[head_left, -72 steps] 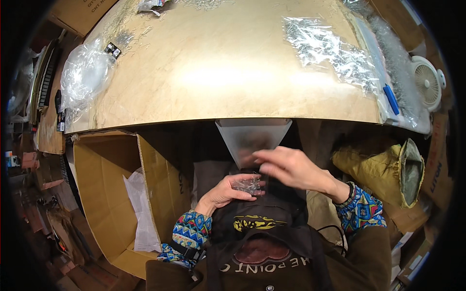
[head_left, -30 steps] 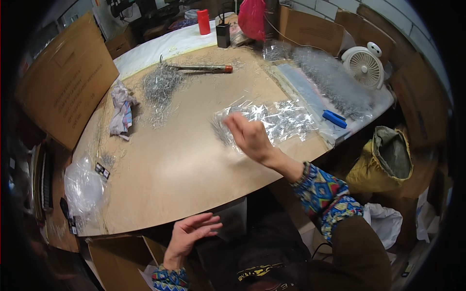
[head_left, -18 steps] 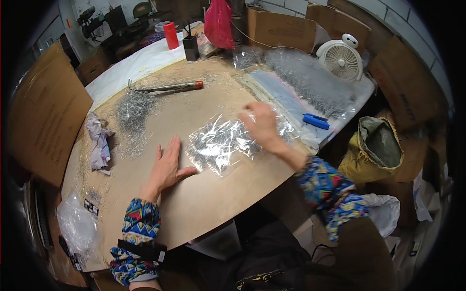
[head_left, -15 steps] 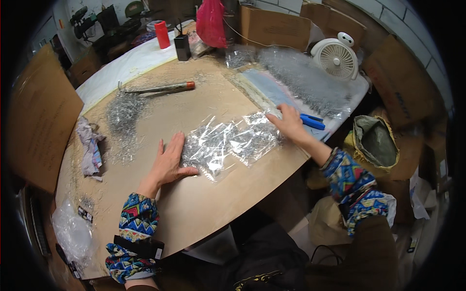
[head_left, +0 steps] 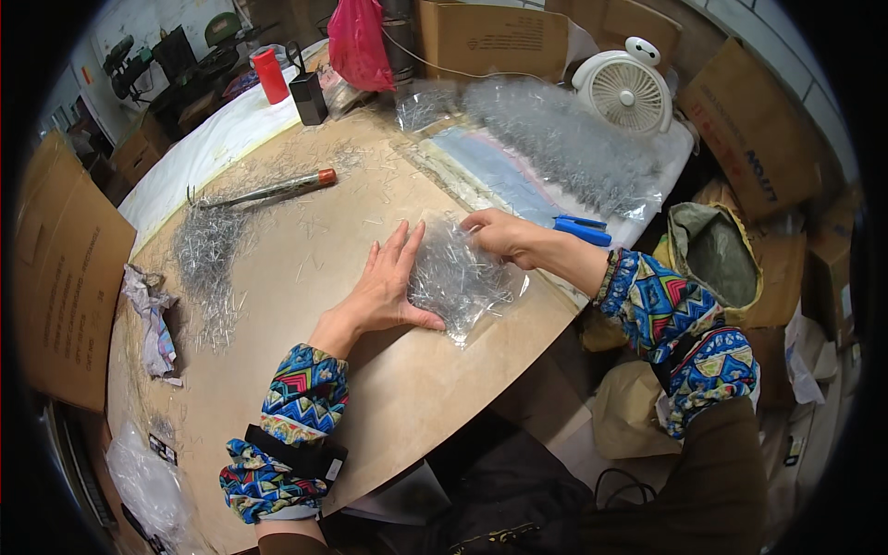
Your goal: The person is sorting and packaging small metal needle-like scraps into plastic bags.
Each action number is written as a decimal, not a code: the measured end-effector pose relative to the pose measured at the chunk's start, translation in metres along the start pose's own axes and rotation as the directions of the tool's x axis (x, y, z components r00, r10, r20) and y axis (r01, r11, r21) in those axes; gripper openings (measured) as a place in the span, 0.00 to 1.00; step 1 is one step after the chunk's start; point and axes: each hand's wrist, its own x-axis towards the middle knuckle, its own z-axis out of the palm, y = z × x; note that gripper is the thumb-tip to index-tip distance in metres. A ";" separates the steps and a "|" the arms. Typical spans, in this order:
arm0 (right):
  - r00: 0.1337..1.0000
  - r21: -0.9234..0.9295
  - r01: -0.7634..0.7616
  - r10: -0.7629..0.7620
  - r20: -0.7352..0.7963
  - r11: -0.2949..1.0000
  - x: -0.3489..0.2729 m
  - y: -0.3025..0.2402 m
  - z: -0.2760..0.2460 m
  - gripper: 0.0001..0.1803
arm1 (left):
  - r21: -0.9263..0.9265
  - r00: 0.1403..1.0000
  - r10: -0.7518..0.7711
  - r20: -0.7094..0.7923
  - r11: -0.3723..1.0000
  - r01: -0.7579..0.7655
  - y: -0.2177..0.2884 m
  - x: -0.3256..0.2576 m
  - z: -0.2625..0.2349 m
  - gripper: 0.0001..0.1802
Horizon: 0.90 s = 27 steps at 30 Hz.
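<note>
**Q:** Head view question: what's being handled on that round wooden worktop (head_left: 305, 277), and where exactly is it?

**A:** A clear plastic bag (head_left: 458, 277) stuffed with thin silvery metal pins is laid flat near the worktop's right edge. The left hand (head_left: 388, 287) is spread out, fingers apart, palm pressed down on the bag's left side. The bag's upper right corner is pinched by the right hand (head_left: 504, 233), fingers drawn together on the plastic (thumb can't really be made out).

**Q:** Anything else lying around?

**A:** Plenty. A loose heap of the same pins (head_left: 205, 254) is scattered on the left part of the worktop, well apart from the bag, with strays sprinkled between. Just above that heap a long metal tool with a red-orange tip (head_left: 268, 190) is seen. A crumpled rag (head_left: 153, 319) is lying at the left edge. Past the right hand, a blue marker (head_left: 583, 228) is resting beside a stack of flat clear bags (head_left: 499, 171), and a big fluffy pile of bagged pins (head_left: 569, 139) is spread behind it. A small white fan (head_left: 624, 88) is stood at the back, near a brown cardboard box (head_left: 495, 37). A red cup (head_left: 271, 74) and a pink plastic bag (head_left: 356, 42) are seen at the far side.
</note>
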 end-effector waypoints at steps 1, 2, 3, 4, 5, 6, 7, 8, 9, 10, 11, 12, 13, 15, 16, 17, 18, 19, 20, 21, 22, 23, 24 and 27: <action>1.000 0.004 0.002 -0.002 -0.001 1.000 0.003 0.001 -0.002 0.28 | -0.021 1.000 0.007 -0.014 1.000 -0.007 0.001 0.002 0.000 0.77; 0.997 0.171 -0.017 0.004 0.077 0.985 0.008 0.003 -0.004 0.30 | -0.018 1.000 0.008 -0.012 1.000 -0.008 0.000 0.003 0.000 0.77; 0.988 0.327 -0.050 -0.002 0.156 0.944 0.011 0.004 -0.005 0.33 | -0.018 0.999 0.010 -0.039 1.000 -0.010 -0.002 0.003 0.003 0.77; 0.986 0.324 -0.052 -0.003 0.167 0.945 -0.002 -0.009 0.004 0.33 | -0.017 0.998 0.001 -0.066 1.000 -0.002 -0.006 0.000 0.005 0.78; 0.983 0.156 0.083 -0.106 0.147 0.984 -0.019 -0.019 0.015 0.35 | -0.015 0.998 -0.012 -0.067 1.000 0.011 -0.010 -0.003 0.008 0.78; 0.971 -0.015 0.206 -0.202 0.127 0.978 -0.031 -0.022 0.020 0.38 | -0.042 0.990 -0.004 -0.139 0.999 -0.002 -0.010 0.003 0.016 0.78; 0.972 -0.013 0.206 -0.202 0.123 0.979 -0.030 -0.016 0.024 0.38 | -0.060 0.976 0.000 -0.216 0.998 -0.013 -0.006 0.005 0.017 0.78; 0.897 -0.312 0.442 -0.422 0.134 0.841 -0.024 -0.007 0.029 0.38 | -0.059 0.977 0.002 -0.214 0.998 -0.015 -0.002 0.007 0.018 0.78; 0.769 -0.561 0.603 -0.600 0.221 0.566 -0.023 -0.006 0.035 0.38 | -0.091 0.967 0.049 -0.249 0.993 -0.074 -0.001 0.007 0.018 0.78; 0.766 -0.556 0.609 -0.601 0.228 0.566 -0.024 -0.006 0.037 0.38 | -0.120 0.954 0.094 -0.286 0.984 -0.133 0.000 0.006 0.016 0.78; 0.768 -0.552 0.610 -0.595 0.237 0.568 -0.026 -0.007 0.040 0.37 | -0.118 0.955 0.086 -0.285 0.985 -0.124 -0.002 0.001 0.012 0.78; 0.770 -0.548 0.612 -0.589 0.247 0.570 -0.028 -0.009 0.043 0.36 | -0.212 0.966 0.022 -0.256 0.974 -0.079 -0.006 -0.006 0.005 0.76; 0.731 -0.530 0.657 -0.626 0.272 0.536 -0.024 -0.007 0.046 0.38 | -0.303 0.974 -0.040 -0.223 0.953 -0.030 -0.009 -0.014 -0.001 0.75; 0.645 -0.544 0.726 -0.690 0.329 0.420 -0.024 -0.010 0.046 0.39 | -0.372 0.967 -0.085 -0.239 0.928 -0.011 -0.005 -0.023 -0.007 0.73; 0.555 -0.554 0.777 -0.739 0.382 0.297 -0.027 -0.010 0.046 0.41 | -0.439 0.959 -0.124 -0.253 0.898 0.000 -0.001 -0.027 -0.008 0.71; 0.560 -0.556 0.774 -0.737 0.379 0.302 -0.033 -0.008 0.047 0.41 | -0.443 0.961 -0.122 -0.250 0.897 -0.001 0.003 -0.031 -0.007 0.71; 0.576 -0.583 0.757 -0.722 0.385 0.293 -0.037 -0.005 0.050 0.41 | -0.412 0.952 -0.095 -0.290 0.911 -0.034 0.003 -0.034 -0.003 0.69; 0.594 -0.612 0.738 -0.705 0.388 0.285 -0.042 -0.002 0.052 0.42 | -0.380 0.942 -0.066 -0.329 0.922 -0.069 0.004 -0.036 0.000 0.66; 0.601 -0.613 0.734 -0.699 0.386 0.293 -0.045 0.000 0.053 0.42 | -0.389 0.944 -0.066 -0.324 0.919 -0.069 0.006 -0.037 0.003 0.66; 0.678 -0.639 0.687 -0.621 0.393 0.346 -0.049 -0.001 0.060 0.43 | -0.305 0.957 -0.063 -0.282 0.952 -0.028 0.012 -0.046 -0.001 0.63; 0.748 -0.667 0.633 -0.533 0.395 0.393 -0.051 -0.001 0.065 0.43 | -0.219 0.970 -0.062 -0.236 0.976 0.009 0.015 -0.052 -0.003 0.61; 0.748 -0.600 0.647 -0.543 0.380 0.471 -0.049 -0.001 0.069 0.43 | -0.217 0.969 -0.076 -0.233 0.976 0.024 0.012 -0.056 -0.001 0.61; 0.742 -0.589 0.656 -0.544 0.391 0.472 -0.042 0.001 0.071 0.43 | -0.326 0.970 -0.133 -0.205 0.944 0.060 0.007 -0.059 0.002 0.59; 0.713 -0.462 0.699 -0.586 0.385 0.546 -0.037 -0.003 0.053 0.36 | -0.479 0.968 -0.169 -0.184 0.875 0.062 0.012 -0.044 0.001 0.56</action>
